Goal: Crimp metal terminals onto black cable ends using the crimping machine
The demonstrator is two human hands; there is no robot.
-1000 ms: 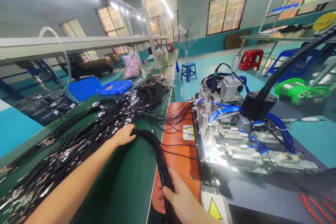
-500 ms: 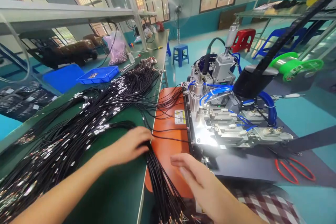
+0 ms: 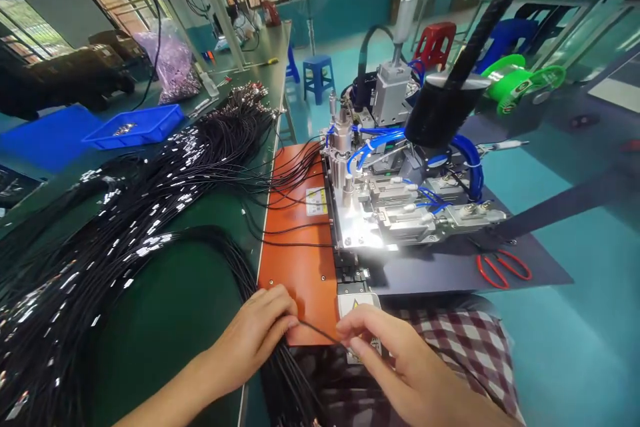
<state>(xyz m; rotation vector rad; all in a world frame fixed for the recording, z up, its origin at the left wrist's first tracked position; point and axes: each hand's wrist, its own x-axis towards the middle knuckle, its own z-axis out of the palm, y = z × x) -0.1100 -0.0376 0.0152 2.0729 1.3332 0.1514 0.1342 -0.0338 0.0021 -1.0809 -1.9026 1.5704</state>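
Note:
A single black cable (image 3: pixel 319 331) stretches between my two hands over the near edge of the orange board (image 3: pixel 295 267). My left hand (image 3: pixel 270 323) is closed on it, just above the thick bundle of black cables (image 3: pixel 235 257) that curves down over the green table edge. Thumb and fingers of my right hand (image 3: pixel 375 347) pinch the same cable farther right, in front of a white warning label. The bundle's lower part hangs below my left hand, beside the checkered cloth (image 3: pixel 465 347).
A metal machine (image 3: pixel 400 193) with blue tubes stands right of the board. Red-handled scissors (image 3: pixel 503 268) lie on its grey base. More cables (image 3: pixel 150 200) and a blue tray (image 3: pixel 137 127) cover the green table (image 3: pixel 145 340). Behind are a green spool (image 3: pixel 513 83) and stools.
The view has shifted right and down. My left hand has moved toward me along the bundle and closed on a cable; my right hand, open before, now pinches it.

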